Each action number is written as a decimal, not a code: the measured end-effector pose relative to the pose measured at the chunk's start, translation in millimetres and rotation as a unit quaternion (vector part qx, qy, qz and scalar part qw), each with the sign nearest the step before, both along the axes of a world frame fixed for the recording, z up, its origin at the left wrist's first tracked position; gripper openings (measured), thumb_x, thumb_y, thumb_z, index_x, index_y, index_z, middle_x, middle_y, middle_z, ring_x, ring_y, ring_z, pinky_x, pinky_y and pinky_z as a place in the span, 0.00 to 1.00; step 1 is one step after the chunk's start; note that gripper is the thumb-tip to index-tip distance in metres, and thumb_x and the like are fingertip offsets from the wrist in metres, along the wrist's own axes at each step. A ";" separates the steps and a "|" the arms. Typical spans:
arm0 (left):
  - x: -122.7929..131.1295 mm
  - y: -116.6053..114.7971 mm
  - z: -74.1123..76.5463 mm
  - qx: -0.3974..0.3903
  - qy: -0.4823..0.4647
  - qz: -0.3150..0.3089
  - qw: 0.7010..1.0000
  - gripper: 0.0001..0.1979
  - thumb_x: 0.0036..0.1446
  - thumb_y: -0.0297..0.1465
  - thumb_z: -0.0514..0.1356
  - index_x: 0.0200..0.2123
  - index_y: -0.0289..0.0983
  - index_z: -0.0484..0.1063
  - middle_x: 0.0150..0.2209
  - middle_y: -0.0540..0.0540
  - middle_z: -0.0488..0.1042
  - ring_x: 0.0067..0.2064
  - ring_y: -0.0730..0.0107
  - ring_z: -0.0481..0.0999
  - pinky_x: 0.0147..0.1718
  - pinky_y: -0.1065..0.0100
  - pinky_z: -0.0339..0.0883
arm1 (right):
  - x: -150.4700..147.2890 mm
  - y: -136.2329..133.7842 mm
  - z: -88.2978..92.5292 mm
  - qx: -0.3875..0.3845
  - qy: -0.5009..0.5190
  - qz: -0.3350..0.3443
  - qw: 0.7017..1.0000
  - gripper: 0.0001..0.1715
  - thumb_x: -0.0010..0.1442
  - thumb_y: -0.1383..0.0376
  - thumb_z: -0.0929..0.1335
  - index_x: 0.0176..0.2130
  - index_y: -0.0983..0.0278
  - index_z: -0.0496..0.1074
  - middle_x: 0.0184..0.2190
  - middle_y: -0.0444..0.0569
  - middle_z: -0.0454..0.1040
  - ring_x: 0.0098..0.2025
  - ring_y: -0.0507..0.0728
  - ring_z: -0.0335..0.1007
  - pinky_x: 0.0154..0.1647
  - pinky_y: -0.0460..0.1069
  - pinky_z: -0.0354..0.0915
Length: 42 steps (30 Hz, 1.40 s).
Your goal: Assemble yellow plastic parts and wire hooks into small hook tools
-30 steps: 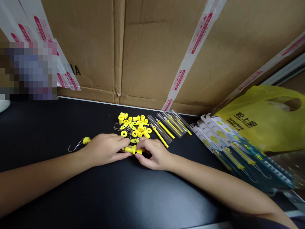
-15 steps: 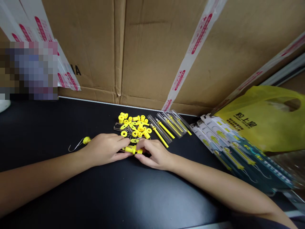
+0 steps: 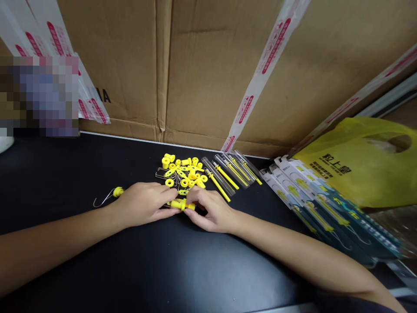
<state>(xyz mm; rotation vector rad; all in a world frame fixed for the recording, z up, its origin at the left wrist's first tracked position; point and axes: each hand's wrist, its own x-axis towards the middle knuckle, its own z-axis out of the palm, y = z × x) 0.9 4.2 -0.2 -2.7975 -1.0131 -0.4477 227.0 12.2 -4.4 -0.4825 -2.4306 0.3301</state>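
A spring scale with a wire hook [image 3: 103, 199] and a yellow collar [image 3: 118, 191] lies across my grip, low over the black tabletop. My left hand [image 3: 143, 202] is closed around its body, hiding most of it, and the hook sticks out on the left. At the other end, my right hand [image 3: 211, 208] pinches the yellow end piece [image 3: 178, 204] between thumb and fingers. Just beyond my fingertips is a loose pile of yellow plastic parts [image 3: 191, 174], mixed with wire hooks [image 3: 159, 173].
Several clear tubes with yellow strips [image 3: 224, 176] lie right of the pile. Farther right are stacked printed packages [image 3: 325, 208] and a yellow plastic bag [image 3: 365, 169]. A large taped cardboard box [image 3: 202, 78] stands along the table's back edge. Something at the left is blurred out.
My right thumb and fingers have shifted slightly at the yellow end piece. My left hand and the pile look the same.
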 end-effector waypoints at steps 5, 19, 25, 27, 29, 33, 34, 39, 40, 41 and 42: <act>0.1 -0.2 -0.2 0.002 -0.003 0.000 1.000 0.12 0.61 0.40 0.53 0.31 0.38 0.64 0.29 0.52 0.71 0.31 0.69 0.72 0.28 0.69 0.56 | 0.2 0.7 -1.3 -0.001 0.002 0.001 1.000 0.08 0.59 0.67 0.63 0.40 0.62 0.59 0.33 0.46 0.69 0.31 0.51 0.64 0.29 0.45 0.62; -0.5 -0.1 0.9 0.050 -0.034 0.058 0.996 0.11 0.62 0.40 0.52 0.35 0.38 0.66 0.29 0.52 0.72 0.32 0.69 0.73 0.28 0.69 0.57 | 0.9 0.2 -0.6 0.040 -0.014 0.012 0.999 0.07 0.61 0.62 0.64 0.38 0.62 0.61 0.29 0.43 0.68 0.28 0.49 0.64 0.26 0.43 0.59; 0.4 -0.1 0.5 0.062 -0.044 0.071 0.995 0.11 0.62 0.39 0.52 0.34 0.38 0.67 0.28 0.52 0.72 0.32 0.69 0.73 0.27 0.70 0.56 | 1.7 0.1 0.5 0.052 -0.073 0.034 0.995 0.08 0.64 0.60 0.63 0.39 0.62 0.65 0.34 0.46 0.73 0.34 0.49 0.70 0.32 0.43 0.62; 1.1 -0.4 1.2 0.064 -0.044 0.070 0.995 0.11 0.62 0.39 0.53 0.34 0.38 0.67 0.28 0.51 0.72 0.32 0.69 0.73 0.27 0.70 0.55 | 1.4 0.0 0.2 0.050 -0.086 0.039 0.994 0.08 0.65 0.61 0.62 0.41 0.62 0.66 0.36 0.46 0.74 0.37 0.49 0.71 0.33 0.43 0.63; 1.5 -0.6 1.9 0.064 -0.043 0.067 0.995 0.11 0.62 0.38 0.53 0.33 0.38 0.67 0.28 0.51 0.72 0.31 0.69 0.73 0.27 0.70 0.55 | 1.0 -0.1 -0.1 0.049 -0.094 0.036 0.994 0.08 0.65 0.61 0.61 0.41 0.62 0.66 0.36 0.46 0.74 0.37 0.49 0.71 0.34 0.43 0.64; 0.8 -0.7 2.5 0.074 -0.046 0.068 0.994 0.11 0.62 0.39 0.53 0.32 0.38 0.67 0.27 0.51 0.72 0.30 0.69 0.72 0.26 0.70 0.55 | 0.5 -0.5 -1.3 0.053 -0.096 0.017 0.994 0.09 0.65 0.61 0.62 0.42 0.62 0.67 0.37 0.45 0.75 0.36 0.49 0.72 0.34 0.42 0.64; 0.4 -0.7 2.3 0.079 -0.049 0.068 0.993 0.11 0.62 0.39 0.52 0.32 0.38 0.67 0.27 0.52 0.72 0.30 0.69 0.73 0.26 0.70 0.55 | 0.5 -0.6 -1.7 0.058 -0.090 0.010 0.994 0.08 0.65 0.62 0.62 0.43 0.62 0.67 0.38 0.44 0.75 0.37 0.49 0.72 0.33 0.42 0.64; -1.4 -0.1 0.5 0.095 -0.078 0.069 0.990 0.12 0.63 0.39 0.51 0.36 0.38 0.67 0.30 0.51 0.74 0.32 0.69 0.74 0.28 0.70 0.58 | 0.6 -0.2 -3.6 0.085 -0.066 -0.033 0.994 0.09 0.64 0.65 0.62 0.45 0.61 0.66 0.42 0.46 0.74 0.39 0.49 0.72 0.35 0.43 0.66; -1.6 -0.1 0.4 0.096 -0.083 0.068 0.990 0.12 0.63 0.40 0.51 0.36 0.38 0.67 0.30 0.51 0.74 0.33 0.69 0.74 0.28 0.70 0.58 | 0.5 0.2 -4.1 0.089 -0.068 -0.047 0.993 0.09 0.64 0.65 0.62 0.45 0.61 0.66 0.42 0.46 0.74 0.40 0.50 0.72 0.35 0.43 0.66; -1.7 -0.4 0.4 0.097 -0.089 0.065 0.989 0.12 0.63 0.40 0.51 0.36 0.38 0.67 0.31 0.51 0.74 0.33 0.69 0.74 0.29 0.70 0.59 | 0.4 0.6 -4.6 0.090 -0.070 -0.062 0.991 0.09 0.64 0.66 0.62 0.45 0.61 0.66 0.43 0.46 0.74 0.41 0.50 0.73 0.35 0.43 0.67; -1.8 -0.7 0.6 0.099 -0.093 0.060 0.989 0.13 0.63 0.41 0.51 0.36 0.38 0.67 0.31 0.50 0.74 0.33 0.69 0.74 0.29 0.70 0.59 | 0.2 1.1 -5.1 0.089 -0.072 -0.076 0.991 0.10 0.64 0.66 0.61 0.46 0.61 0.66 0.44 0.46 0.74 0.42 0.51 0.73 0.35 0.43 0.67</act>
